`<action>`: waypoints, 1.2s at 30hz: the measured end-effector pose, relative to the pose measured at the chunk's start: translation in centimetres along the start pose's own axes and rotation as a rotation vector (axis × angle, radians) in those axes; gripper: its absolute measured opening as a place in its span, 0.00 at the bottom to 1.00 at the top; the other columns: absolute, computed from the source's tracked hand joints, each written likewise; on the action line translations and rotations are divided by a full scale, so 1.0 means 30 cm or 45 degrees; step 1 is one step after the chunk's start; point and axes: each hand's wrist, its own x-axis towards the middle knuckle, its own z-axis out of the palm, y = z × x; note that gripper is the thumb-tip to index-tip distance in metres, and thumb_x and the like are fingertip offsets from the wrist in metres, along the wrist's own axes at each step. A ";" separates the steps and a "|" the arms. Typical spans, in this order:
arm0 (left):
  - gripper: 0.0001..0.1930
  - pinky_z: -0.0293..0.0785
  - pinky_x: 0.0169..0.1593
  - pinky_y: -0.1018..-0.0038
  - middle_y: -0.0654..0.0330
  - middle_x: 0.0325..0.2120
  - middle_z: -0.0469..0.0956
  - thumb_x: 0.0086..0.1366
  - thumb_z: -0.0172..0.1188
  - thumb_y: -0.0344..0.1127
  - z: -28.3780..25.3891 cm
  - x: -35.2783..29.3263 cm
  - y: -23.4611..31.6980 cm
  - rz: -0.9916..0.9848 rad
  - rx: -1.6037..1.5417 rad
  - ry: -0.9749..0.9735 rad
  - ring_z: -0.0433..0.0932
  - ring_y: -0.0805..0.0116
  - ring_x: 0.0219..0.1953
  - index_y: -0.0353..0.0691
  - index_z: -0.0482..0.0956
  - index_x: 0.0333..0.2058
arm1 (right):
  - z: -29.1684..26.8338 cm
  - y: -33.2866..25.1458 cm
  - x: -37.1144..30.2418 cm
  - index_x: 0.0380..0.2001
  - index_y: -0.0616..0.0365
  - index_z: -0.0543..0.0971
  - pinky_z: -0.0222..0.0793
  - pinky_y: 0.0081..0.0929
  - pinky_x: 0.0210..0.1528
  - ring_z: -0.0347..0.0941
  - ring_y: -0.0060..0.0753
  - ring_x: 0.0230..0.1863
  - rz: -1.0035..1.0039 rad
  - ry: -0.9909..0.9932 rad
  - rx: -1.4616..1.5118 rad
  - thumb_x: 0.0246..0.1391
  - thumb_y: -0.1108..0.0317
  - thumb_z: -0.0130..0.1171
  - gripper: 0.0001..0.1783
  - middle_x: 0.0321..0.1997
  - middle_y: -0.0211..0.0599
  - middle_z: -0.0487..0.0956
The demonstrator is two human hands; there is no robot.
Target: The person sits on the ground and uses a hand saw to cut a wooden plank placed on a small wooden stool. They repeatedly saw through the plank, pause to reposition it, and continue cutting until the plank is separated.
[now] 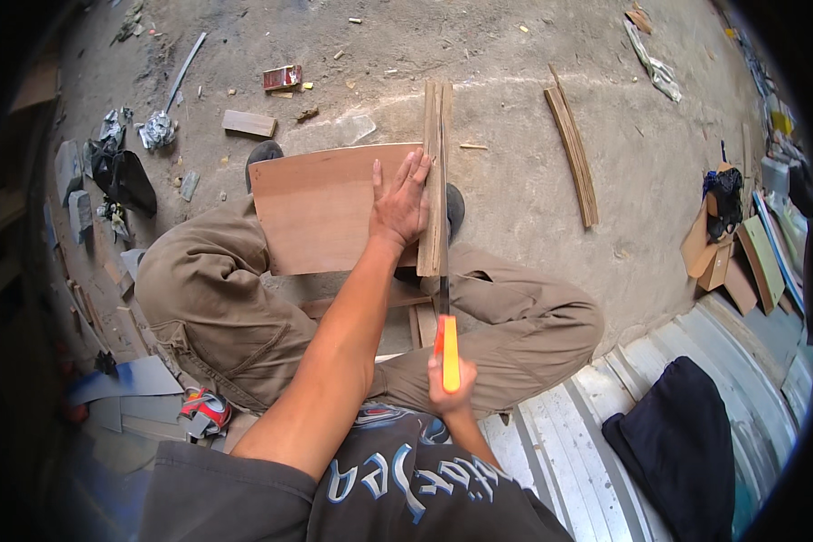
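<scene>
My right hand [454, 388] is closed round the yellow and orange handle of a handsaw [450, 348]. Seen nearly edge-on, the thin blade points away from me along the right side of a long, layered wooden strip [431, 239]. That strip lies lengthwise at the right edge of a reddish-brown plywood panel [312, 212]. My left hand [399, 206] rests flat on the panel, fingers stretched out and spread, its fingertips reaching the strip. How deep the blade sits in the wood cannot be made out.
Under the panel, between my bent legs, is a wooden support [415, 312]. Another layered strip [571, 158] lies on the floor to the right. A small wood block [249, 123] and a red box [283, 78] lie beyond the panel. Dark cloth [682, 443] drapes over corrugated metal sheet [569, 434].
</scene>
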 end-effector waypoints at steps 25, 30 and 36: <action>0.34 0.31 0.73 0.43 0.69 0.70 0.57 0.61 0.49 0.41 0.019 0.005 0.008 0.039 0.014 0.036 0.53 0.73 0.72 0.55 0.57 0.68 | 0.141 0.128 0.525 0.20 0.63 0.71 0.61 0.29 0.21 0.64 0.22 0.17 0.181 0.099 0.285 0.54 0.71 0.58 0.12 0.14 0.32 0.69; 0.31 0.32 0.73 0.44 0.68 0.69 0.59 0.62 0.51 0.40 0.016 0.004 0.004 0.046 -0.037 0.089 0.55 0.72 0.71 0.54 0.60 0.65 | 0.144 0.133 0.533 0.21 0.64 0.72 0.62 0.28 0.22 0.65 0.23 0.18 0.119 0.093 0.293 0.54 0.72 0.58 0.11 0.15 0.35 0.70; 0.21 0.34 0.72 0.45 0.68 0.66 0.64 0.66 0.52 0.41 0.043 0.036 0.010 0.000 -0.165 0.210 0.57 0.71 0.70 0.52 0.66 0.58 | 0.170 0.149 0.537 0.19 0.63 0.70 0.59 0.26 0.23 0.60 0.19 0.20 0.021 0.141 0.288 0.54 0.72 0.57 0.13 0.15 0.28 0.67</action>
